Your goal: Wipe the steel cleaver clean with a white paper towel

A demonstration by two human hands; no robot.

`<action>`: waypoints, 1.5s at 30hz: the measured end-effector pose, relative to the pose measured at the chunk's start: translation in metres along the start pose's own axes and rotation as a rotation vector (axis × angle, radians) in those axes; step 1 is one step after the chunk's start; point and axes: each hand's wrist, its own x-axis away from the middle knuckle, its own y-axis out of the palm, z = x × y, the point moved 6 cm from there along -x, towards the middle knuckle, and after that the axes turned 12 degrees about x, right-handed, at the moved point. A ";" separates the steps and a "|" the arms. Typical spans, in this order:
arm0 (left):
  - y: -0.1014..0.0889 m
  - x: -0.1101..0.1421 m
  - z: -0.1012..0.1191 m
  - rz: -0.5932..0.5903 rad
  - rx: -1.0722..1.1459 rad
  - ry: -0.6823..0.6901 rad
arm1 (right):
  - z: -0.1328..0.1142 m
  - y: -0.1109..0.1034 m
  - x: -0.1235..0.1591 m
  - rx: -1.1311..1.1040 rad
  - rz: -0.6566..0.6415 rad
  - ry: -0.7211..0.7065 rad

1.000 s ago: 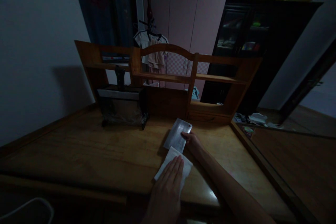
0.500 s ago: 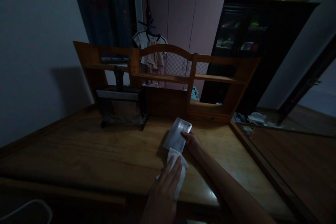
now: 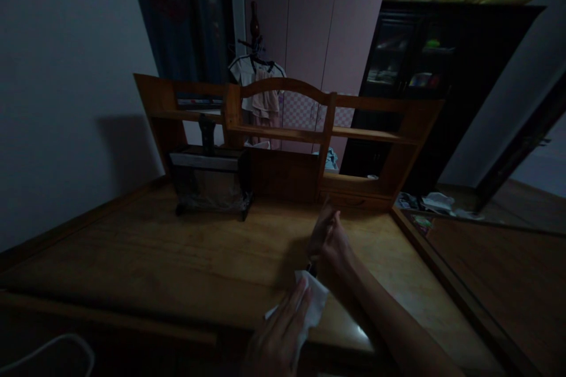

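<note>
Near the front middle of the desk, a cleaver (image 3: 320,234) is held up with its metal blade turned nearly edge-on and blurred. My right hand (image 3: 338,244) is closed at the blade's right side, fingertips near its upper end. A white tissue (image 3: 315,300) lies around the lower end, where a bit of dark handle shows above it. My left hand (image 3: 283,324) is closed over the tissue, its fingers pressed together. The rest of the handle is hidden under tissue and fingers.
On the wooden desk (image 3: 186,259), a dark rack (image 3: 206,179) with clear film and an upright black handle stands at back left. A wooden shelf unit (image 3: 283,135) runs along the back edge. Behind are a pink wardrobe (image 3: 309,41) and a black cabinet (image 3: 477,70).
The cleaver has turned from showing its broad blade face to nearly edge-on. My right hand has rotated with it and shifted right; my left hand and the tissue moved slightly right and down.
</note>
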 end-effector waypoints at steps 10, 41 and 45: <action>0.030 -0.025 0.021 0.063 -0.041 -0.011 | 0.000 -0.021 -0.032 -0.022 -0.051 -0.099; 0.025 -0.041 0.017 0.036 -0.164 -0.149 | -0.024 0.013 0.020 0.234 -0.166 0.146; 0.015 -0.041 0.001 0.009 -0.162 -0.178 | -0.031 0.015 0.018 0.197 -0.136 -0.012</action>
